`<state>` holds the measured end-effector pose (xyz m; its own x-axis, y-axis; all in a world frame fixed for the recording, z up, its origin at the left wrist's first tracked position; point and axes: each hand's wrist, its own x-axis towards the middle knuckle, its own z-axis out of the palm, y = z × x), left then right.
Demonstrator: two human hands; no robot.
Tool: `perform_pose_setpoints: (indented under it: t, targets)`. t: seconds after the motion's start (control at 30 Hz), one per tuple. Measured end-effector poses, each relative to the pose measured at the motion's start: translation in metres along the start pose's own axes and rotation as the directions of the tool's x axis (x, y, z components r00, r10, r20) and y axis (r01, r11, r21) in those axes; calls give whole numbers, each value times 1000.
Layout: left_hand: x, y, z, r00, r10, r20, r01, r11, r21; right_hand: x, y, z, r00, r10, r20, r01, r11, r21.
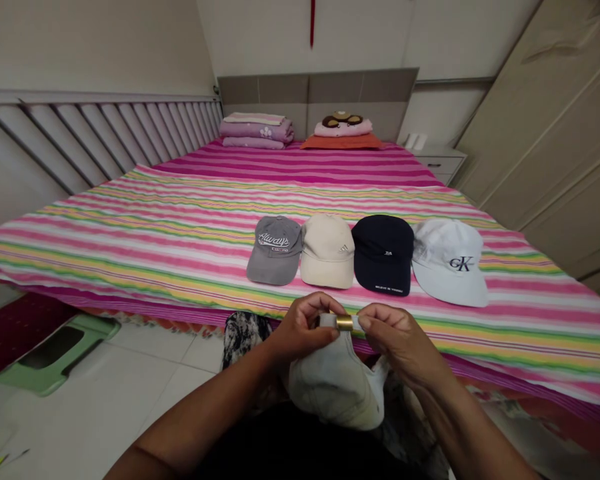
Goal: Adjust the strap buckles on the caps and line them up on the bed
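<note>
A pale cap [333,387] hangs below my two hands, just in front of the bed's near edge. My left hand [307,327] pinches its back strap beside a gold metal buckle [345,323]. On the buckle's other side, my right hand [393,333] grips the strap's end between thumb and fingers. Beyond them a row of caps lies on the bed: a grey cap [274,250], a beige cap [327,252], a navy cap [384,253] and a white cap [450,260] with CK lettering. The held cap's front is hidden from me.
A striped sheet covers the bed [180,227]. Folded purple bedding [255,131] and a pink and orange stack [341,137] lie by the headboard [265,93]. On the floor at left stands a green stool [55,373]. A white nightstand [440,162] and wardrobe [545,133] flank the right.
</note>
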<state>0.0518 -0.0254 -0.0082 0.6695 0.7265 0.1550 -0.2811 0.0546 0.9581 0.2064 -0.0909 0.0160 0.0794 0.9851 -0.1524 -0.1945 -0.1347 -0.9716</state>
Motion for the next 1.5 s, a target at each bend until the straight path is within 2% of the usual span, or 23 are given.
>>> perform_pose_setpoints:
  t: [0.27, 0.43, 0.8, 1.07, 1.23, 1.5]
  targets:
    - [0, -4, 1, 995, 95, -42, -88, 985, 146, 2, 1, -3, 999, 17, 30, -16, 1000, -25]
    - [-1, 0, 1, 992, 108, -65, -89, 966, 243, 1, -1, -1, 998, 34, 49, -33, 999, -21]
    - [-4, 0, 4, 992, 93, -87, -74, 977, 199, -1, 3, 3, 998, 23, 62, -22, 1000, -22]
    - [-4, -4, 4, 982, 172, -73, -154, 967, 205, -3, 7, 3, 994, 57, 92, -66, 994, 92]
    - [-5, -4, 4, 972, 224, -69, -200, 947, 253, -2, 8, 1, 994, 55, 98, -64, 994, 85]
    - [-6, -3, 7, 962, 254, -103, -204, 916, 345, -8, 8, 10, 1000, 8, 11, -8, 999, 51]
